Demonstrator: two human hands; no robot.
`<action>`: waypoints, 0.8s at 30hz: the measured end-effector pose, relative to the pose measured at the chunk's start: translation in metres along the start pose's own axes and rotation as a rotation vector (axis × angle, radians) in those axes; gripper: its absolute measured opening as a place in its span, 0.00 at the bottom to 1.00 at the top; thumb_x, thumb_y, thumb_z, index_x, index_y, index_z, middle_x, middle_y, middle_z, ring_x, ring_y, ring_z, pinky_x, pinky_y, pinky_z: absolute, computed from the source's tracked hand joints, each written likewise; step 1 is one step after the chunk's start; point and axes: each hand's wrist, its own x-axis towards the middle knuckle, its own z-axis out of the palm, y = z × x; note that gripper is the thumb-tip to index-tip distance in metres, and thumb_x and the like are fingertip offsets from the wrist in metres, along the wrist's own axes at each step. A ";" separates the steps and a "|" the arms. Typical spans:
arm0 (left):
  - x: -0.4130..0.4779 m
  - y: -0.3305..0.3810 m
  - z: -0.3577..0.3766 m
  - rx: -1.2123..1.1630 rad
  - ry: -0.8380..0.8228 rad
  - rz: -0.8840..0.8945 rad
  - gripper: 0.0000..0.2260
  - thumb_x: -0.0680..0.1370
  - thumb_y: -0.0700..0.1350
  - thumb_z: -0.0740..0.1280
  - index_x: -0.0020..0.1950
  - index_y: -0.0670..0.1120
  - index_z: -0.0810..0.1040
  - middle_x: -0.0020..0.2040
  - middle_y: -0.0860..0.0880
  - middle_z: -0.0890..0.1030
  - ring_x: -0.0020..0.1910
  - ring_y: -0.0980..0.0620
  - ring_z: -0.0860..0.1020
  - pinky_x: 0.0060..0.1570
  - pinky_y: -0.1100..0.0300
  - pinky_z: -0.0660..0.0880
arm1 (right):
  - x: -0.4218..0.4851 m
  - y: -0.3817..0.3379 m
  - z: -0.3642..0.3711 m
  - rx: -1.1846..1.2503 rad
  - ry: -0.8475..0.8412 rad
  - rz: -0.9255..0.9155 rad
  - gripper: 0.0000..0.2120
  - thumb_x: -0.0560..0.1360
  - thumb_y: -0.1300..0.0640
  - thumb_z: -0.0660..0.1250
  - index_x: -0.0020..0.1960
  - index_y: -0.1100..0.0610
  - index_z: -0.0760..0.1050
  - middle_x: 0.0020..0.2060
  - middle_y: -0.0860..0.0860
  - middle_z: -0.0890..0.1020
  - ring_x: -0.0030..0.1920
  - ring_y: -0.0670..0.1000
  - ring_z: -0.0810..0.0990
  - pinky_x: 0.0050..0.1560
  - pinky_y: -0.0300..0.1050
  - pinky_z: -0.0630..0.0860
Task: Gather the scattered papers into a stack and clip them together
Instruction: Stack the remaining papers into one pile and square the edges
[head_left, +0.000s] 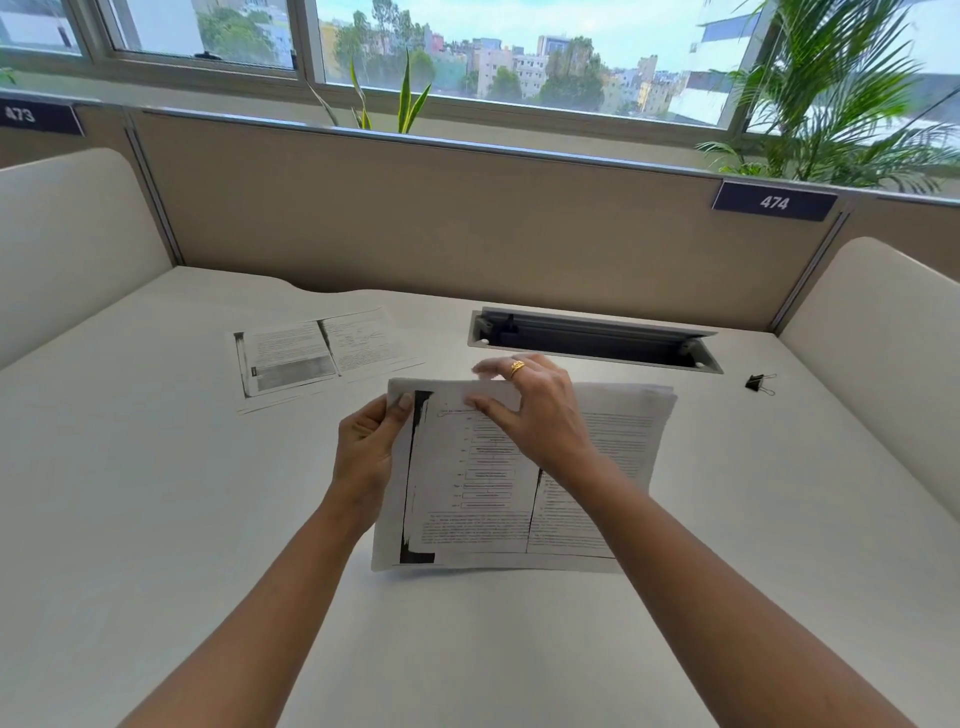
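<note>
Left hand (370, 441) pinches the left edge of the paper stack (483, 519), thumb on the front face, fingers behind. That is the anchor side, so the sheets can't fan out.

Right hand (535, 410) is over the far edge of the stack: thumb on the printed face, fingers curled over the top. The fingertips are blurred, but it reads as a pinch on that edge, probably to square the sheets.

The stack is off the desk (156, 493), near centre and tilted toward me. Its right corner shows several layered edges, so it is not fully aligned.

Loose printed pages (322, 353) lie flat at the far left, well apart from the stack. It looks like more than one sheet, but I can't count them. My read: gathering isn't done, and those come next.

The black binder clip (759, 383) sits on the desk at the far right, just beyond the cable slot (592, 340) and untouched. It is on the right-hand side, so my left can keep the stack while my right fetches it.
</note>
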 end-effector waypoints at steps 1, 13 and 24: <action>0.001 0.000 -0.002 -0.015 0.014 -0.008 0.11 0.72 0.50 0.62 0.47 0.47 0.80 0.35 0.54 0.84 0.33 0.55 0.81 0.32 0.61 0.78 | -0.003 0.009 -0.001 -0.037 0.013 0.035 0.20 0.69 0.47 0.71 0.57 0.55 0.77 0.54 0.52 0.82 0.59 0.53 0.75 0.62 0.58 0.68; 0.004 0.001 -0.015 -0.090 0.062 0.001 0.10 0.69 0.55 0.66 0.40 0.53 0.84 0.37 0.55 0.84 0.36 0.57 0.81 0.35 0.62 0.79 | -0.048 0.089 -0.026 0.338 0.232 0.778 0.45 0.65 0.38 0.68 0.74 0.50 0.48 0.67 0.53 0.69 0.66 0.57 0.69 0.67 0.65 0.64; 0.013 -0.010 -0.021 -0.193 0.168 -0.033 0.15 0.79 0.45 0.60 0.39 0.51 0.85 0.37 0.56 0.84 0.37 0.59 0.81 0.38 0.64 0.80 | -0.095 0.105 -0.025 0.802 -0.095 0.931 0.08 0.77 0.52 0.62 0.47 0.56 0.76 0.41 0.50 0.82 0.38 0.48 0.79 0.35 0.38 0.75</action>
